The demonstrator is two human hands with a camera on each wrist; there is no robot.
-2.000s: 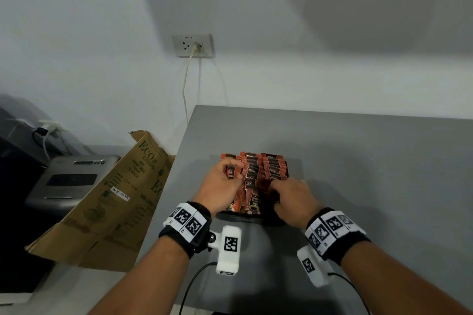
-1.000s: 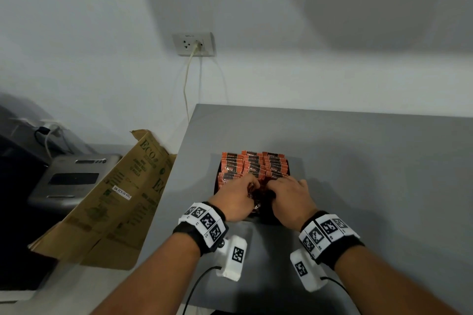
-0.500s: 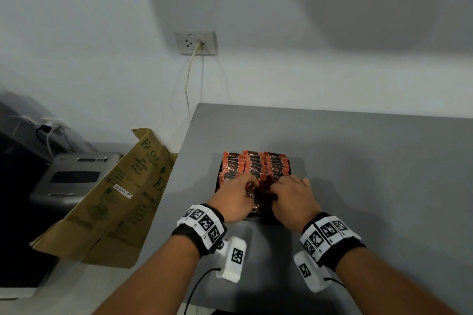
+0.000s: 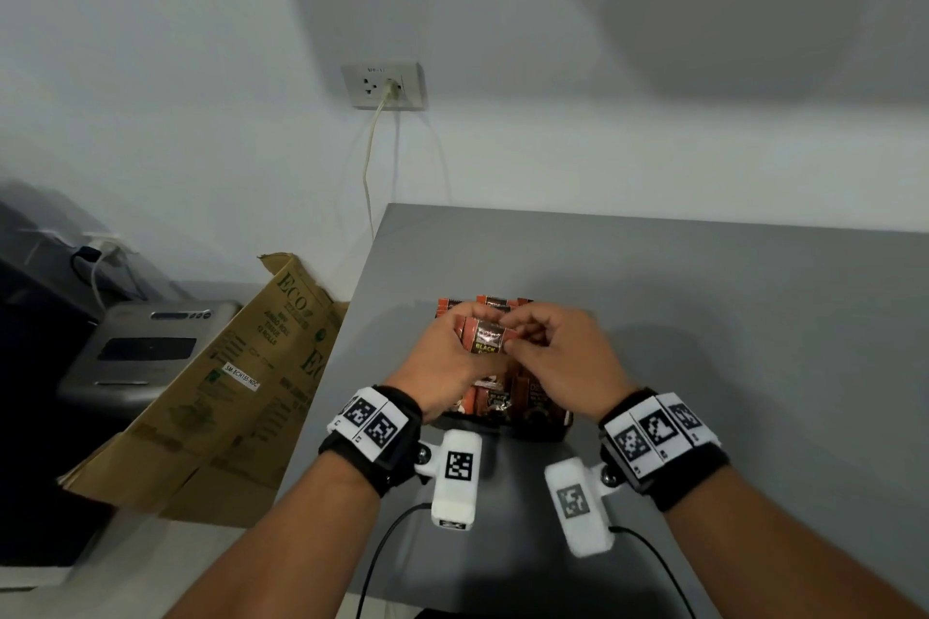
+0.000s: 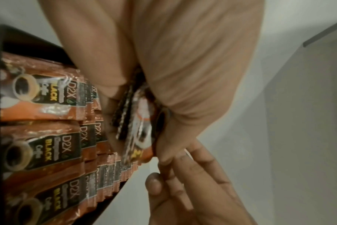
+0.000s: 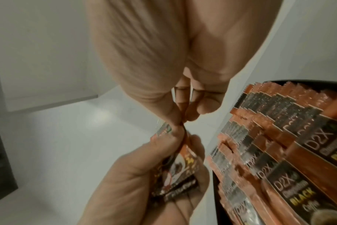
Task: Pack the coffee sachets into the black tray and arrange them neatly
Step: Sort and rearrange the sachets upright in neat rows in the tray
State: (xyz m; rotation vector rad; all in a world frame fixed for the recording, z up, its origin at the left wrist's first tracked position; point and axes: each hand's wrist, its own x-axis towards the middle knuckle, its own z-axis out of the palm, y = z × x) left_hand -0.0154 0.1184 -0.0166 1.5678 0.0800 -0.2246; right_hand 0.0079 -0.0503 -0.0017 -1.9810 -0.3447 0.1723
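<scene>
Clearly the sachets (image 4: 486, 342) are light, thin foil packets, soft in the middle and stiffer along their crimped ends, so they bend easily and can slide against one another. At the centre of the head view, the left hand (image 4: 442, 367) is curled round a small bundle of them, raised just above the black tray (image 4: 540, 432). The right hand (image 4: 563, 357) pinches the top edge of that bundle between thumb and forefinger, its other fingers loosely curled. More sachets (image 6: 279, 137) stand packed in overlapping rows inside the tray, at the right of the right wrist view. A firm hold across the flat faces likely keeps the glossy bundle from fanning out, while the crimped end gives the best place to pinch and square the edges. The tray sits on a grey table (image 4: 729, 317).
</scene>
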